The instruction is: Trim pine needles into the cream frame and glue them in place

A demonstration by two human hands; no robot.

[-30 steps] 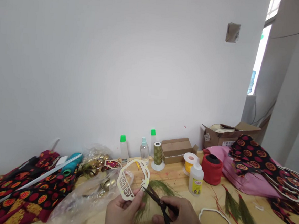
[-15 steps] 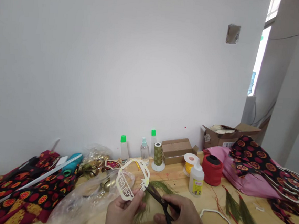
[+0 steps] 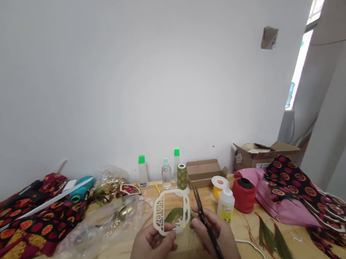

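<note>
My left hand [image 3: 155,246] pinches the lower edge of a cream cut-out frame [image 3: 159,202], which has a lattice pattern on one side and a leafy shape at lower right. In my right hand [image 3: 216,238] is a pair of dark scissors [image 3: 202,215], its blades pointing up and looking closed. The right fingertips are close to the frame's right edge; whether they touch it I cannot tell. Behind the frame, green threads [image 3: 174,215] lie on the table, partly seen through its opening.
A glue bottle [image 3: 226,203], red thread cone [image 3: 244,195], yellow ribbon spool [image 3: 219,184] and olive thread spool [image 3: 181,177] stand beyond my hands. Green tassels [image 3: 282,244] lie right. Plastic bags [image 3: 102,227] and patterned fabric [image 3: 30,226] are left. A cardboard box [image 3: 207,173] sits against the wall.
The cut-out frame has moved right and turned more upright. The scissors have come away from its edge and swung to point upward, with their blades brought together.
</note>
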